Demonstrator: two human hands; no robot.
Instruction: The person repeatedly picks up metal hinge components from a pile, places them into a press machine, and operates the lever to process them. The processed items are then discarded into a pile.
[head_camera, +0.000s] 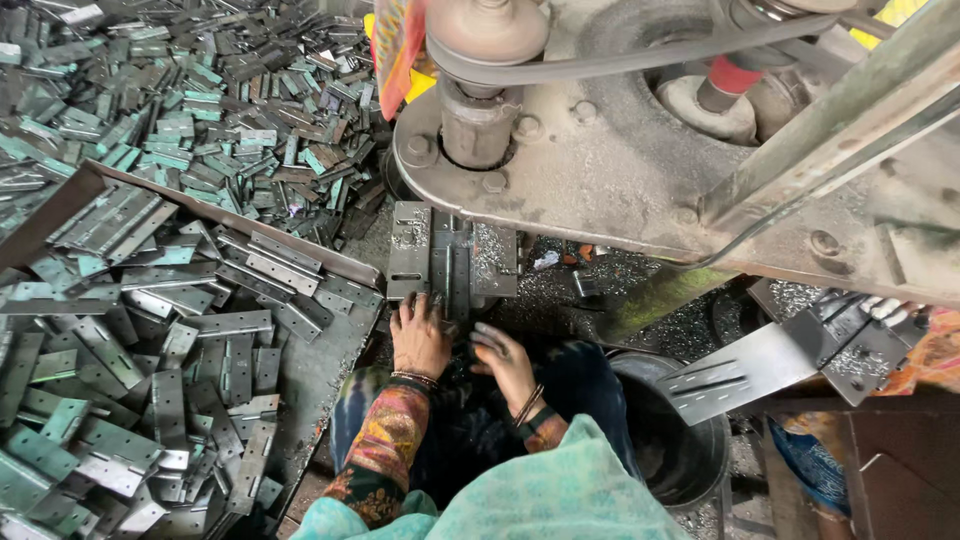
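Left hand (418, 335) lies flat, fingers spread, on the lower edge of the metal die block (445, 255) under the grey press machine (640, 170), gripping nothing. Right hand (502, 358) sits just beside it, fingers loosely curled and blackened; cannot tell whether it holds a piece. Tray (320, 375) of flat hinge plates (225, 325) lies at the left, black bucket (680, 450) at the right.

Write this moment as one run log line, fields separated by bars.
left hand: on metal strip at press bed | right hand: beside it, grip unclear | tray of hinge plates: left | black bucket: right
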